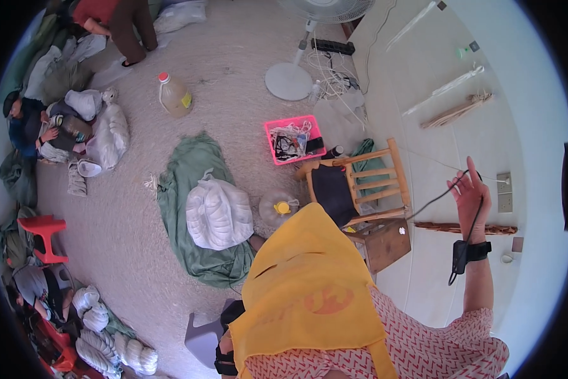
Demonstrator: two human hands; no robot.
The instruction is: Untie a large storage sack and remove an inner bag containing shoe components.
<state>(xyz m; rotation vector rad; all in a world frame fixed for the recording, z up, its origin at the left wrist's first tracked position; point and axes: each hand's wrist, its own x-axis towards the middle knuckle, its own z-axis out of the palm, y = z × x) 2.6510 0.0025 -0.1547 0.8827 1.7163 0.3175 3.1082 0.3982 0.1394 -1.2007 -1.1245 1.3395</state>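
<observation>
My right hand (pixel 470 197) is raised near the white wall on the right. One finger points up and the others are bent round a thin black cable (pixel 430 205), which stretches down toward the wooden chair. A black device on a band (pixel 468 254) circles that wrist. My left hand (pixel 226 343) shows only as a sliver beside the yellow apron (pixel 315 278), above a black wristband; its fingers are hidden. Before me, a white bundle in clear plastic (pixel 219 211) rests on a green sack (pixel 189 170).
A wooden chair (pixel 375 180) with a dark cloth, a pink basket (pixel 273 153) of small items and a plastic jug (pixel 274 208) stand nearby. Farther off are a fan (pixel 288 82) and another jug (pixel 175 98). Several people sit or stand among sacks at left, near a red stool (pixel 44 224).
</observation>
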